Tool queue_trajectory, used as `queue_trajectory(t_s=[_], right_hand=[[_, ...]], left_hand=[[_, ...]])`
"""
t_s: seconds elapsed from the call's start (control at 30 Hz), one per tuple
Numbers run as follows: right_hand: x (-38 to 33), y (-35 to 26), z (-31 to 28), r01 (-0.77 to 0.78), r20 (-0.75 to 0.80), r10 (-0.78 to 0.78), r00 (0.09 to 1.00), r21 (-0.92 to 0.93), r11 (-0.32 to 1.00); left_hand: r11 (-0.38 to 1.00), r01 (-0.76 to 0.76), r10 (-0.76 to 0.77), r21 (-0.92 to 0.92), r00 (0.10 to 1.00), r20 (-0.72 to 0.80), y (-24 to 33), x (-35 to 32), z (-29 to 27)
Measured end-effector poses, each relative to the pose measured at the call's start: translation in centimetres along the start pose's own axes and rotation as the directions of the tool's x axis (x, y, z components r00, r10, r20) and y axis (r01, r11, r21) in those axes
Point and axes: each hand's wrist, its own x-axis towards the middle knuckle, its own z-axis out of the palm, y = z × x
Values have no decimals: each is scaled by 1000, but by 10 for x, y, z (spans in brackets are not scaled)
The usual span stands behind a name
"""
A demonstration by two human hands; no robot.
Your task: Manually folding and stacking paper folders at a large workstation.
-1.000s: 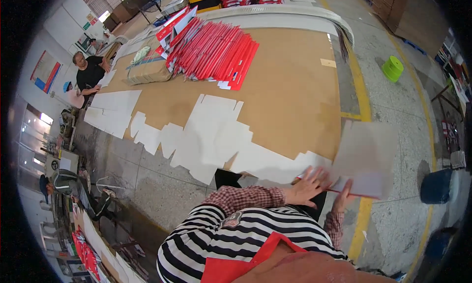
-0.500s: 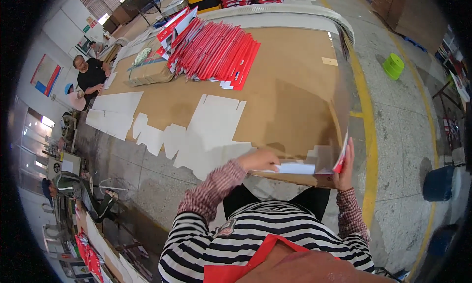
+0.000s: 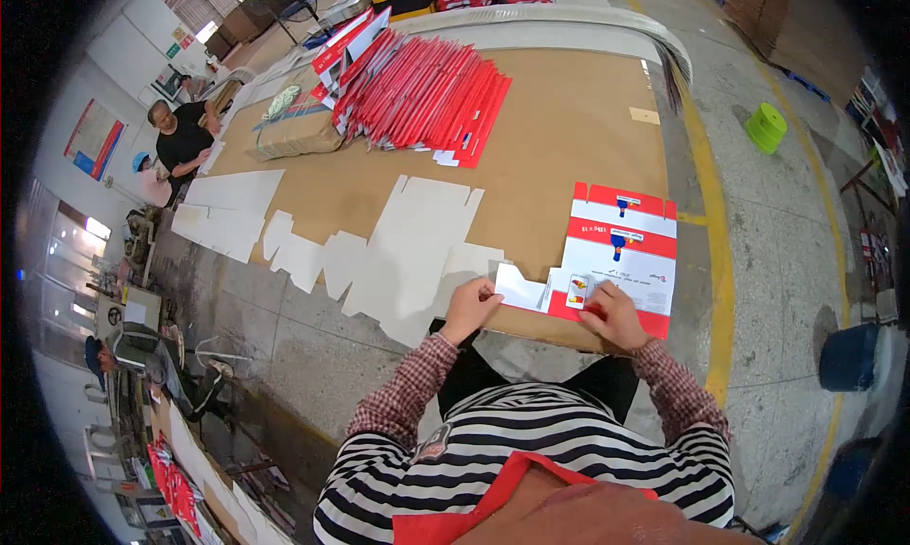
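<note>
A flat red-and-white printed carton blank [image 3: 621, 272] lies face up at the near right corner of the table, its narrow white flap reaching left. At that flap's left end, my left hand [image 3: 471, 310] is closed, thumb and fingers on the edge. My right hand [image 3: 621, 317] bends its fingers down onto the red near part of the blank, gripping around a cut there. Plain white cardboard blanks [image 3: 417, 237] lie to the left of my left hand, overlapping along the table's near side.
A leaning pile of red-and-white folded cartons [image 3: 427, 95] occupies the table's far side, next to a brown wrapped bundle [image 3: 299, 133]. Brown cardboard [image 3: 540, 185] covers the table. A green stool [image 3: 766, 128] stands on the floor at right. A person in black [image 3: 180, 142] is beyond the far left edge.
The carton blank, tipped up on edge at the right before, now lies flat with its printed face up. My right hand came inward onto it; my left hand shifted slightly left.
</note>
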Motion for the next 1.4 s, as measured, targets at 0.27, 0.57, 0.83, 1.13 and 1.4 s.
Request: queue_trajectory(t_s=[0.27,0.57,0.83,1.13,1.4], right_hand=[[51,-10,49,136,26,-137,990,47,990],[15,-10,28,418,224,-404,887,-16,908],[6,-4,28,431,250,-434,866,67,900],[1,3,31,487,240,-488,839,68,871],[2,0,29,481,258,-484,836,78,873]], left_hand=[[875,-163,263,456,951,-165,8,-7,29],[376,-711,458,594,700,548,24,-74,-8],[994,-24,36,104,993,-115,-12,-88,-14],[996,78,-49,42,881,-471,9,-112,19],[935,104,11,339,947,-321,-18,-81,21]])
